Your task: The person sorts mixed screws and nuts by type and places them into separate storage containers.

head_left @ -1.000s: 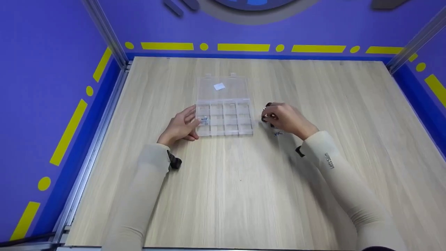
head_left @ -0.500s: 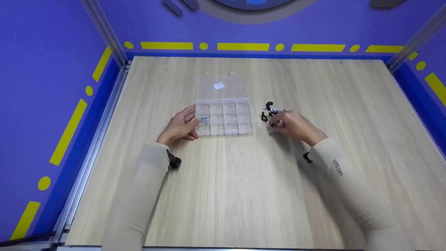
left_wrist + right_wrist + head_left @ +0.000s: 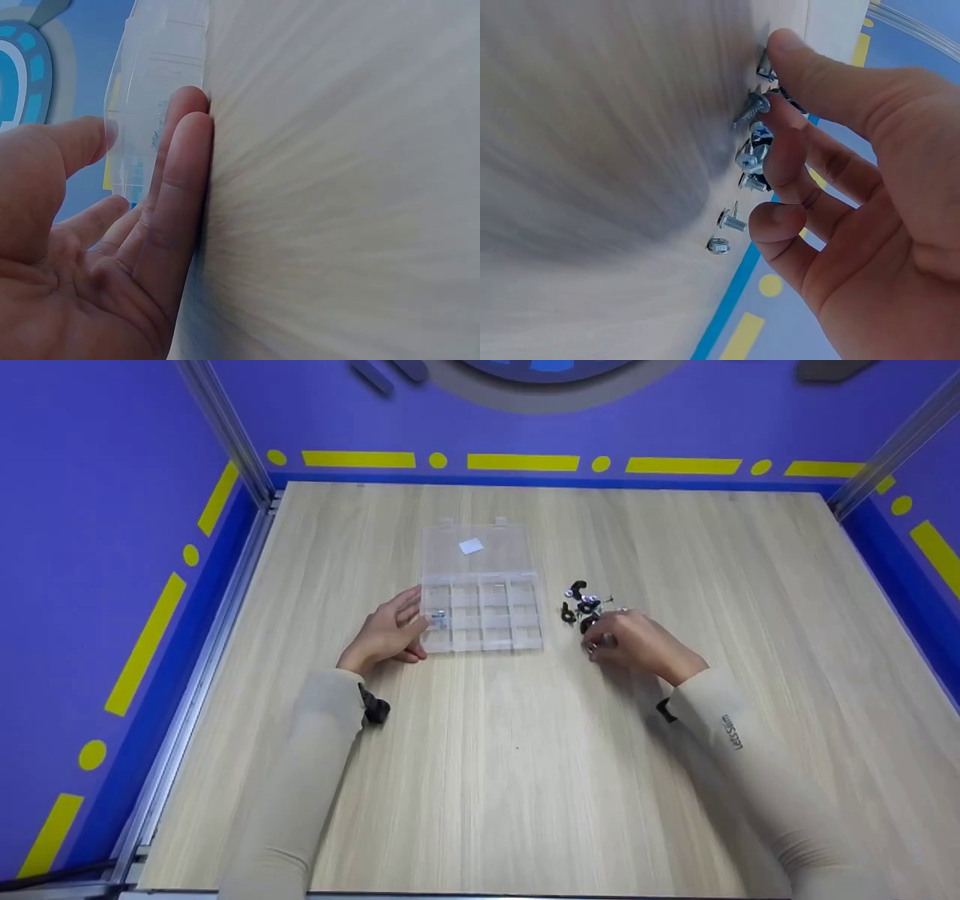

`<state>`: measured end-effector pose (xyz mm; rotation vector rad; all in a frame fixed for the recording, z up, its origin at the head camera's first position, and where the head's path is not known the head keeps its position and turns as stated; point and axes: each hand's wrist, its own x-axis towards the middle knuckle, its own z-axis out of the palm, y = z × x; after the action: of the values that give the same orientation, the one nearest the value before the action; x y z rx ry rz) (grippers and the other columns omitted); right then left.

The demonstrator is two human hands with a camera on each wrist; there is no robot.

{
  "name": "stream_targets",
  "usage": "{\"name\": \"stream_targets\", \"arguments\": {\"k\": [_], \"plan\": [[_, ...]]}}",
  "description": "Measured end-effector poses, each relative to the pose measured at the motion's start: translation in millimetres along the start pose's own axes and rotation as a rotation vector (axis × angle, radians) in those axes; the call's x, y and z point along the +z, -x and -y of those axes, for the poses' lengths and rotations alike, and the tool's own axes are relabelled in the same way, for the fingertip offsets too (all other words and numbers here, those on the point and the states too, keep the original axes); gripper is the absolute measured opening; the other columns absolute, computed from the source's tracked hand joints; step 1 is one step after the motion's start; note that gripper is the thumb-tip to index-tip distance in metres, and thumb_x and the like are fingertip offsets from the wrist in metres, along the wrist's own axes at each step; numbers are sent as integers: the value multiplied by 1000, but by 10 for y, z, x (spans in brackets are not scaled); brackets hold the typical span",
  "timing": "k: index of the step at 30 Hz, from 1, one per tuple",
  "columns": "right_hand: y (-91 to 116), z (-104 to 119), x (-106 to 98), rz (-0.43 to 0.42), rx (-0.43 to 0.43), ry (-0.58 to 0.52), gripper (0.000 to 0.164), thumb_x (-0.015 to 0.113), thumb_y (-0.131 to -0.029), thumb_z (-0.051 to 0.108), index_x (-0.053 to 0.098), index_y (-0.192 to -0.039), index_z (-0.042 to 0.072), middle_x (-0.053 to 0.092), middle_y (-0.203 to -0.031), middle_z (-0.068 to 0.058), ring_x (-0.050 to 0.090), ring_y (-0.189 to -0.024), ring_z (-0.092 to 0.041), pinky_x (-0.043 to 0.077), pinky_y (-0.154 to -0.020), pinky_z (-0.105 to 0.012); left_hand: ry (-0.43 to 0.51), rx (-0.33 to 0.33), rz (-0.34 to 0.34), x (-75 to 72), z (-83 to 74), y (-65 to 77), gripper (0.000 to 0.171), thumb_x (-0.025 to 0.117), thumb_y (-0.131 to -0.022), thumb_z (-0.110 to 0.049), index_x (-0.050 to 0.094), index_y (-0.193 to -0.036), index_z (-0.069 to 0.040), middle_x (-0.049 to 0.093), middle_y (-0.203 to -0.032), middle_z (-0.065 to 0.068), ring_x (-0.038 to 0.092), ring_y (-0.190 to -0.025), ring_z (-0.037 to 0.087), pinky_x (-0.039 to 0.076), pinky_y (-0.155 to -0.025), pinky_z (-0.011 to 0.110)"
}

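Note:
A clear plastic compartment box (image 3: 480, 649) lies on the table with its lid (image 3: 495, 556) folded back. My left hand (image 3: 384, 634) rests against the box's left side, thumb at the rim and fingers mostly straight, as the left wrist view also shows. Small blue-and-silver pieces (image 3: 439, 617) lie in a left compartment. To the right of the box, black clips (image 3: 568, 613) and silver screws lie in a loose pile. My right hand (image 3: 637, 641) is at its near side, fingers bent. In the right wrist view, a screw (image 3: 754, 109) sits by the thumb and index fingertips; I cannot tell whether they pinch it.
A white label (image 3: 471, 546) is on the lid. The wooden table (image 3: 450, 780) has blue panels (image 3: 525, 427) behind it and at both sides, with metal rails (image 3: 202, 660) along the left edge. A nut (image 3: 718, 246) and another screw lie at the pile's edge.
My right hand has drawn back toward the near right, uncovering the black clips and screws it was over. The left hand and the box have stayed in place.

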<state>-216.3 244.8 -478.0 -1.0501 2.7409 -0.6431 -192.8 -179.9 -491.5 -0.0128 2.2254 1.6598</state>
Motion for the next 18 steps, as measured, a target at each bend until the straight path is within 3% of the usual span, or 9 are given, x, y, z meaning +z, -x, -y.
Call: {"name": "stream_targets", "arguments": {"k": [9,18], "plan": [[31,-12,29,-10,-32,21,25,84,-83,2,79,-108,6,74,-107,-10,69,-104,-30,56,-94,-46,4,0,-20,15,13,2,69,60,-105,-20,25,-165,-23,38,-163,7,71,-67,23,61,-56,31],[39,1,29,-4,-3,27,25,83,-84,3,80,-108,7,73,-106,-10,68,-102,-29,57,-92,-45,17,12,-6,14,16,5,69,59,-106,-19,23,-165,-22,36,-164,9,71,-67,23,61,-55,29]]}}
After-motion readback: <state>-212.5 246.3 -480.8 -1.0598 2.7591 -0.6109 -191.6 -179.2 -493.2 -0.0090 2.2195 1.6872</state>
